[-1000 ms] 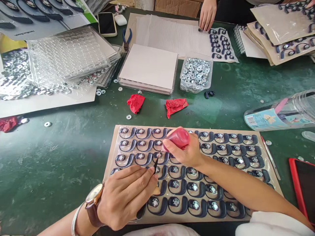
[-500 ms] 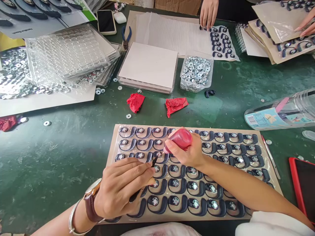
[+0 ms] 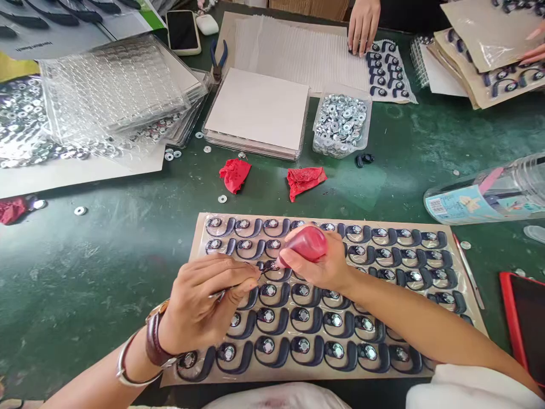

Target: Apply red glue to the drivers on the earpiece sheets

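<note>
between four and five o'clock, the red bulb [image 3: 310,241] looks smooth, glossy plastic; at six, dark hooks [image 3: 283,356] look smooth and plastic on matt brown card [image 3: 199,238]. the tub [image 3: 368,121] at one is clear plastic, its washers [image 3: 342,117] shiny metal; at ten, a red scrap [image 3: 234,176] seems matt cloth.

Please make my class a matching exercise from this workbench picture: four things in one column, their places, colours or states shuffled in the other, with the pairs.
Things
1. Bottle
2. Pliers
3. Tub
4. Jar

Descriptions
A. blue-handled
B. lying on its side
C. in the wearer's right hand
D. filled with washers

Pairs: 1-C, 2-A, 3-D, 4-B
</note>
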The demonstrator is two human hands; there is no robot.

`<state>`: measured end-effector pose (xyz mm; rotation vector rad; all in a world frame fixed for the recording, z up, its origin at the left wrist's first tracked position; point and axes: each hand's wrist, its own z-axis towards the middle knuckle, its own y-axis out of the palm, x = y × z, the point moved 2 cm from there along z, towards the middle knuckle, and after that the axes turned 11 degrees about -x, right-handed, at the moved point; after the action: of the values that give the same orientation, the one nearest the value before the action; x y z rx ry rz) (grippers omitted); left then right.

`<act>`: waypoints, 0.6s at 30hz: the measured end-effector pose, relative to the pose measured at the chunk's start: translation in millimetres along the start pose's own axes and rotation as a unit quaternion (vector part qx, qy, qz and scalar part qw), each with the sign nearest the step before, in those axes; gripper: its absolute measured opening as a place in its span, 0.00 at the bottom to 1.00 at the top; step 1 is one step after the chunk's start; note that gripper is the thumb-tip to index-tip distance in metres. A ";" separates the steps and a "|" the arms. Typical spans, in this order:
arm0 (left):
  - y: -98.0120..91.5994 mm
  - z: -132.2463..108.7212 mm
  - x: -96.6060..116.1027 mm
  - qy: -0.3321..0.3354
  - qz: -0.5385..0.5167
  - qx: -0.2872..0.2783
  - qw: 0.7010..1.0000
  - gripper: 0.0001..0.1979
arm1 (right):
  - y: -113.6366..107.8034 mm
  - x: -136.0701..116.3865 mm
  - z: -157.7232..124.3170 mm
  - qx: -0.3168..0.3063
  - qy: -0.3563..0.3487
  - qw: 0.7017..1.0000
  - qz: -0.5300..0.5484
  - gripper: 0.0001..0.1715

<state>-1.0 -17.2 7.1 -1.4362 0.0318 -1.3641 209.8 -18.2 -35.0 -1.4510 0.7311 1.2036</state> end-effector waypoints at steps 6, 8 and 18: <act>-1.0 -3.6 -4.6 -0.051 -0.019 0.013 0.998 0.07 | -4.5 -15.2 -3.5 0.007 -0.036 0.999 0.020 0.12; -2.4 -6.3 -2.7 -0.045 -0.030 0.017 0.998 0.07 | -18.0 -24.5 2.2 0.025 -0.026 0.999 -0.033 0.12; -19.5 -11.4 7.8 -0.084 0.044 0.078 0.992 0.18 | -62.4 -1.2 58.5 -0.052 -0.063 0.799 -0.596 0.29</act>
<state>-18.5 -21.9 22.6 -1.3962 -0.1169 -1.1456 249.3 52.9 -8.6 -1.4722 -0.3931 0.3113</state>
